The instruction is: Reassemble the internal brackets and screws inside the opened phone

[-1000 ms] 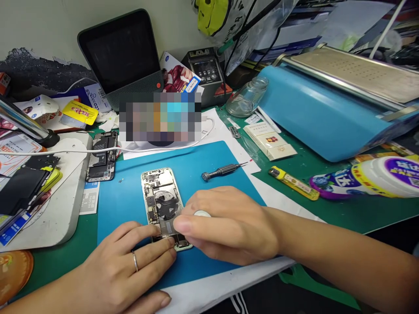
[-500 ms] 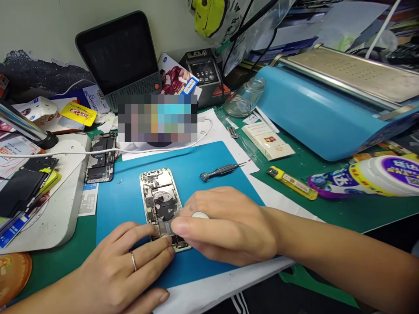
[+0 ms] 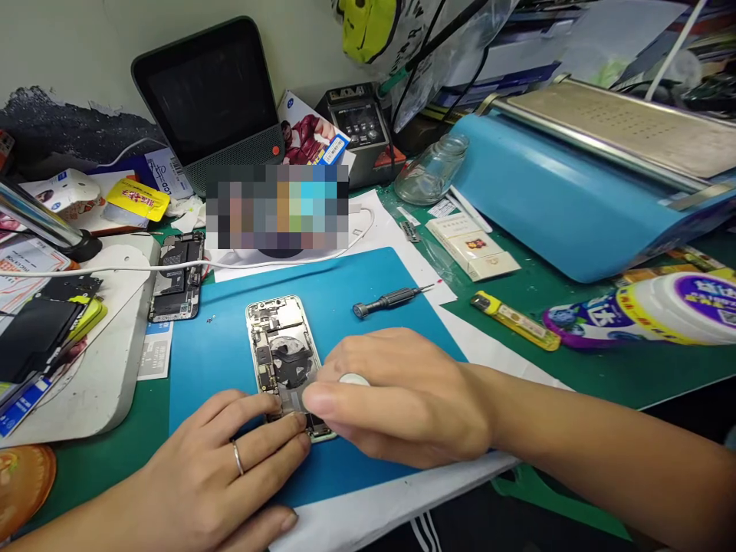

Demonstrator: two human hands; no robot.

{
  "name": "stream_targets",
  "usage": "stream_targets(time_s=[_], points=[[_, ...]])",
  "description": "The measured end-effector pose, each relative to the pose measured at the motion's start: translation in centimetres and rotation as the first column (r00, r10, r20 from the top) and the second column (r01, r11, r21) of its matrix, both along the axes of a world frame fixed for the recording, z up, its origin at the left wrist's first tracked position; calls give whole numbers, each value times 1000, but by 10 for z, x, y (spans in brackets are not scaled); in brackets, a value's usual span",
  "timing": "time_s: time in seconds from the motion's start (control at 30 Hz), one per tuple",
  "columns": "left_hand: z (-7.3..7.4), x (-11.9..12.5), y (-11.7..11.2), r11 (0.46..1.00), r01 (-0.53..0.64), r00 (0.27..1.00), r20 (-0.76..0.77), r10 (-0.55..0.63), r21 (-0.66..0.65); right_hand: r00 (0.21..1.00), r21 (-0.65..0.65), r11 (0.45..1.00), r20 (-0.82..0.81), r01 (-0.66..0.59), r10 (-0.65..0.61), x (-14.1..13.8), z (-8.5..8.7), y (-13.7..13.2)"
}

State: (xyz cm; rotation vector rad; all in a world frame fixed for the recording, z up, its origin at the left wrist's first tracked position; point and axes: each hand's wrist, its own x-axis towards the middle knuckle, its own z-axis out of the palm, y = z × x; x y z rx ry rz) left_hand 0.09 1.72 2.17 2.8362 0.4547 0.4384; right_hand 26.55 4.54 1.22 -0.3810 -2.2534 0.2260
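A smartphone with its inner parts exposed lies on the blue work mat. My left hand, wearing a ring, reaches over the phone's lower left. Its fingers are stretched out with the tips on the phone, and the thumb is apart. Over the phone's lower right edge, my right hand is closed in a grip around an object with a rounded white end. The fingers hide the rest of that object and its tip. A dark screwdriver lies on the mat beyond my right hand.
Left of the mat lies another opened phone. A white cable crosses near the back. A glass jar, a cigarette pack, a yellow cutter and a white-and-purple bottle lie right, before a blue machine.
My left fingertips have shifted slightly to the right on the phone. My right hand keeps its grip at nearly the same spot. The phone and the screwdriver stay in place.
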Motion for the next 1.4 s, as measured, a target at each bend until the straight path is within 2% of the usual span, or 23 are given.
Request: stream_targets(time_s=[1.17, 1.4], points=[[-1, 0, 1, 1000, 19, 1000, 13, -18, -7, 1000, 9, 1000, -22, -8, 9, 0, -1, 2], [0, -1, 0, 1000, 20, 999, -33, -21, -8, 1000, 8, 1000, 16, -4, 4, 1, 1, -1]])
